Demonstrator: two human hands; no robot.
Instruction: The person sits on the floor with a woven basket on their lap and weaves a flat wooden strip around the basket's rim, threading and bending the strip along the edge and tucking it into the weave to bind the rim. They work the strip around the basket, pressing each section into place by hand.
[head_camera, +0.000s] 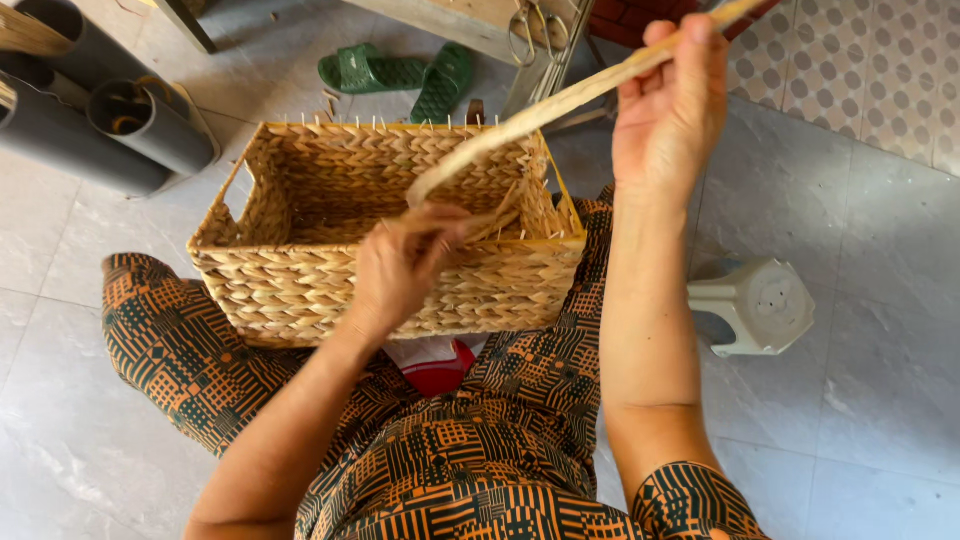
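Partly hidden — left hand (400, 265) covers basket (385, 230) rim; strand (560, 105) end cut off.

Basket (300, 270): woven dried plant fibre, rough, matt, straw-coloured. Strip (560, 105): same dry fibre, flat, matt. Floor (880, 330): smooth grey tile, slight sheen. Sandals (400, 75): green plastic. Stool (755, 305): pale moulded plastic. Trousers (170, 350): printed cloth.

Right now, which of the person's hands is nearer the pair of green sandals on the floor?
Right. The right hand is raised beside the green sandals; the left hand is lower, at the woven basket's near rim.
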